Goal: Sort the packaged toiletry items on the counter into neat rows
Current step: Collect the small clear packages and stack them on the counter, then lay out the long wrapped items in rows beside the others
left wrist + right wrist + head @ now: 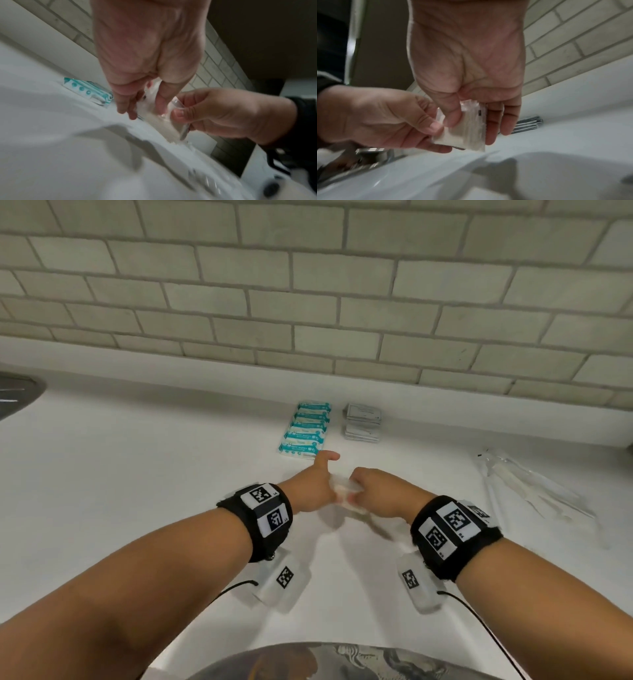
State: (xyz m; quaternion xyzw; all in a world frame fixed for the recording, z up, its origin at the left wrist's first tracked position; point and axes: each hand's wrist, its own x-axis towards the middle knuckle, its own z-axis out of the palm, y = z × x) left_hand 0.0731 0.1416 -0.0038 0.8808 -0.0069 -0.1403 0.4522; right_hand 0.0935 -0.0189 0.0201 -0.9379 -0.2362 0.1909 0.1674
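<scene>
**Both hands on one clear packet above the white counter**

A wall of pale grey brick-pattern tiles (308, 278) backed a smooth white counter (137, 457), and two finished rows already lay against that wall: a column of teal-and-white wrapped packs (306, 429) and, just beside it to the right, a column of flat grey-and-white sachets (363, 422). Each column ran straight away from the person, its items overlapping edge on edge, which seemed the pattern the rest was meant to follow. Well apart to the right lay a loose scatter of long clear-wrapped sticks (534, 487), unsorted.

The small clear plastic packet with whitish contents (346, 494) was held just above the counter, in front of the two rows, between both hands. The left hand (313, 486) pinched its left edge: the thumb lay on the near face while the fingers (123, 104) curled behind. The right hand (380, 491) was clamped on the other side, thumb pressing the film against the bent fingers (494, 129) behind it. Neither hand was spread; both were closed on the same packet.

Holding it by two opposite edges probably served to flatten or square the limp wrapper before it was set down, perhaps to begin a third row near the sachets.
</scene>
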